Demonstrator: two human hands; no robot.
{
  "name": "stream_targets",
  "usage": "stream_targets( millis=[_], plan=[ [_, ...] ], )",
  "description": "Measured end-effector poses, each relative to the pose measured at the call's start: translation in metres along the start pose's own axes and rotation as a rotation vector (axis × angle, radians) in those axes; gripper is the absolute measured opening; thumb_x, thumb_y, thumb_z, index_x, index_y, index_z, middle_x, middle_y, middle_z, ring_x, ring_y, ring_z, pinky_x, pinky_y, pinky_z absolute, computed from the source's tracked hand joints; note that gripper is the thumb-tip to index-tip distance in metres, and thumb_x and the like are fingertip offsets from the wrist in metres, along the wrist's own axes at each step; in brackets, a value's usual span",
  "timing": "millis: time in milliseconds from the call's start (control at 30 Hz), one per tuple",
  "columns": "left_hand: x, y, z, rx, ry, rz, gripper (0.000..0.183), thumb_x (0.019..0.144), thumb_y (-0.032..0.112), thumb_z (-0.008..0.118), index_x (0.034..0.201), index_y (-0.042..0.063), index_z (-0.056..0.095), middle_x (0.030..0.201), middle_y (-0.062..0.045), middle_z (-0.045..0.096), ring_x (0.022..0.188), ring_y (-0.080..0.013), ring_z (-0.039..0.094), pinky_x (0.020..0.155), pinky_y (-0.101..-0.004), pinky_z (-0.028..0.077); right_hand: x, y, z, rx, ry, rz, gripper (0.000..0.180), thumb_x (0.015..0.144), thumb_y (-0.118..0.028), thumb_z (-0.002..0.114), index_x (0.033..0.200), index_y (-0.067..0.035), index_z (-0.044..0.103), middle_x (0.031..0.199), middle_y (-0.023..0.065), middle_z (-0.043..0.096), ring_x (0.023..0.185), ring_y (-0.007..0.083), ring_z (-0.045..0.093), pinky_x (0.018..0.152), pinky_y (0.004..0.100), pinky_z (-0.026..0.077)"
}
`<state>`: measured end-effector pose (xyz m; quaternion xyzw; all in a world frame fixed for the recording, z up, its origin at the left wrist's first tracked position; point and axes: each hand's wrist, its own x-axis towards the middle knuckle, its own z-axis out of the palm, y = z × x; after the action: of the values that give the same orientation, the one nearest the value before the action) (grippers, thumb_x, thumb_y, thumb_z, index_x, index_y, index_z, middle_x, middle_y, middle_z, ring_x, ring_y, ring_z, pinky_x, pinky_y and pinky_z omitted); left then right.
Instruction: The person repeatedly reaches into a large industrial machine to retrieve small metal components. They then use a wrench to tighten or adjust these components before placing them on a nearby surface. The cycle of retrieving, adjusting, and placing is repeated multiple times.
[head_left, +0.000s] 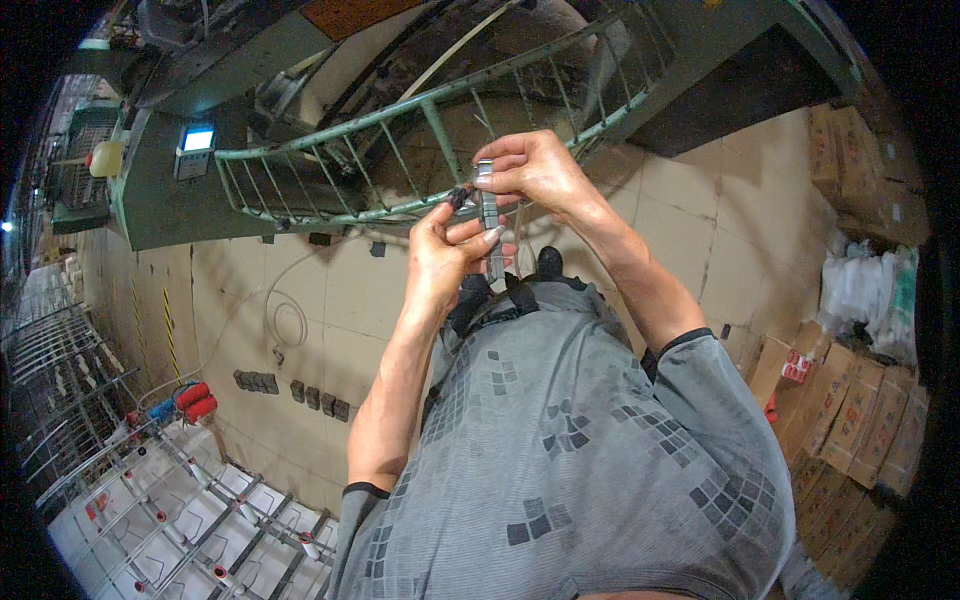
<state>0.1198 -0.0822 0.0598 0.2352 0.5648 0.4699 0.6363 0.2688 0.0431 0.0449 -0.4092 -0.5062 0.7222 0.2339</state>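
A narrow metal bar made of several short segments (490, 214) is held upright between both hands, near the middle of the view. My right hand (536, 169) pinches its upper end between thumb and fingers. My left hand (454, 247) supports the lower part, its thumb across the bar. A small dark piece (459, 196) shows at the left forefinger; whether it is joined to the bar I cannot tell. Just beyond the hands runs the green metal railing (431, 139) of a machine.
A machine control panel with a lit screen (196, 146) is at upper left. Cardboard boxes (851, 420) are stacked at right. A coiled hose (286, 319) and small dark blocks (255, 382) lie on the floor. A rack with thread cones (247, 511) stands lower left.
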Motion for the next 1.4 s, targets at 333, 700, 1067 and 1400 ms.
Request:
stream_targets(
  millis=[333, 700, 1067, 1400],
  plan=[
    [0.003, 0.006, -0.001, 0.026, -0.002, -0.033, 0.052, 0.092, -0.002, 0.071, 0.138, -0.005, 0.047, 0.112, -0.021, 0.074, 0.084, -0.0309, 0.078, 0.053, -0.0257, 0.059, -0.001, 0.004, 0.005, 0.096, -0.054, 0.01, 0.045, 0.084, 0.001, 0.08, 0.125, 0.009, 0.065, 0.095, 0.015, 0.074, 0.083, 0.0198, 0.075, 0.071, 0.0302, 0.064],
    [-0.004, 0.004, -0.004, 0.009, -0.014, -0.017, 0.051, 0.096, -0.003, 0.065, 0.142, -0.003, 0.044, 0.113, -0.023, 0.072, 0.086, -0.0324, 0.077, 0.064, -0.0333, 0.066, -0.005, 0.006, 0.006, 0.163, -0.037, 0.037, 0.04, 0.086, 0.002, 0.076, 0.125, 0.009, 0.065, 0.1, 0.0182, 0.075, 0.088, 0.0224, 0.075, 0.077, 0.033, 0.065],
    [0.004, -0.007, -0.007, -0.006, 0.014, -0.01, 0.055, 0.098, -0.004, 0.061, 0.15, 0.004, 0.041, 0.111, -0.021, 0.071, 0.088, -0.0319, 0.076, 0.066, -0.0352, 0.066, -0.005, 0.009, -0.004, 0.068, -0.039, 0.065, 0.041, 0.087, -0.001, 0.076, 0.126, 0.007, 0.064, 0.098, 0.0131, 0.073, 0.084, 0.0175, 0.073, 0.073, 0.0286, 0.064],
    [0.004, -0.003, 0.014, 0.099, 0.027, 0.01, 0.048, 0.097, -0.002, 0.064, 0.142, -0.002, 0.046, 0.112, -0.019, 0.073, 0.084, -0.0315, 0.077, 0.059, -0.0304, 0.062, -0.006, 0.016, -0.014, 0.129, -0.009, 0.025, 0.038, 0.088, 0.001, 0.074, 0.125, 0.006, 0.065, 0.101, 0.0129, 0.073, 0.085, 0.0189, 0.073, 0.077, 0.031, 0.065]
  ],
)
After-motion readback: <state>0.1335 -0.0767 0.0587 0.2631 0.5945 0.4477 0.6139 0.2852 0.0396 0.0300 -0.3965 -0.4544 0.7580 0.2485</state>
